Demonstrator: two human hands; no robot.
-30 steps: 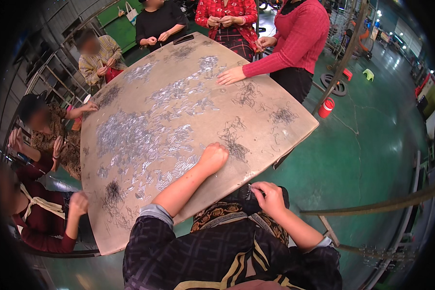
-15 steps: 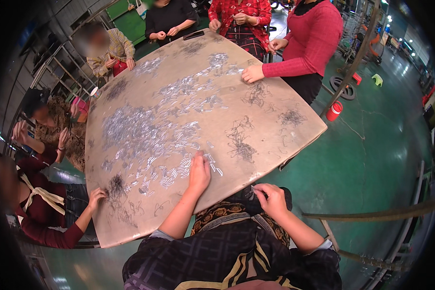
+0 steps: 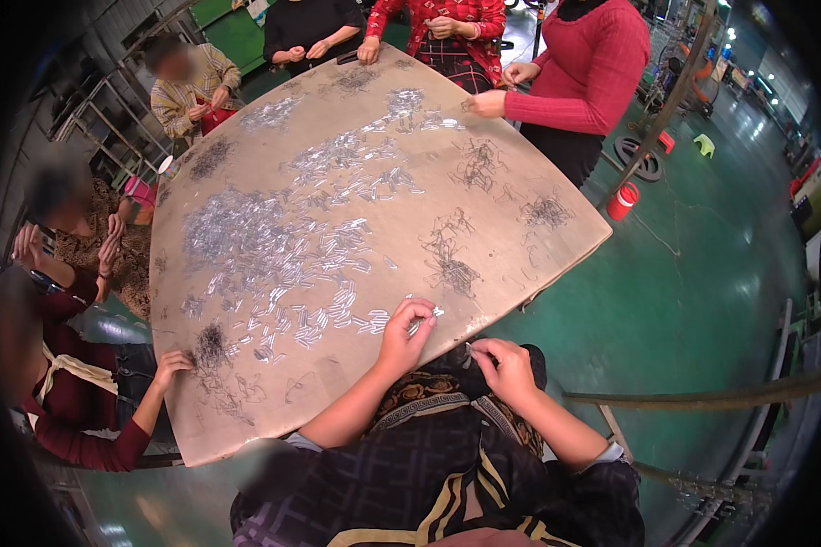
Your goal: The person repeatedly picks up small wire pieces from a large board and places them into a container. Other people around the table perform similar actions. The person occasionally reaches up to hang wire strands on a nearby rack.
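Observation:
A big tan table [image 3: 246,428] is strewn with several small silvery metal pieces [image 3: 246,242] and dark tangles of thin wire [image 3: 447,260]. My left hand [image 3: 403,335] rests on the table near its front edge. Its fingertips pinch one silvery piece from a small cluster [image 3: 374,321]. My right hand [image 3: 504,366] is just below the table's edge over my lap. Its fingers are curled on a small metal piece that is hard to make out.
Other people stand or sit around the table. One hand [image 3: 171,365] lies at the left edge by a dark wire clump [image 3: 212,345], and a person in a red sweater [image 3: 579,73] stands at the far right. A red bucket [image 3: 621,202] stands on the green floor.
My left hand has drawn back from the middle of the table toward the front edge and closed its fingertips on a silvery piece. My right hand stays by my lap.

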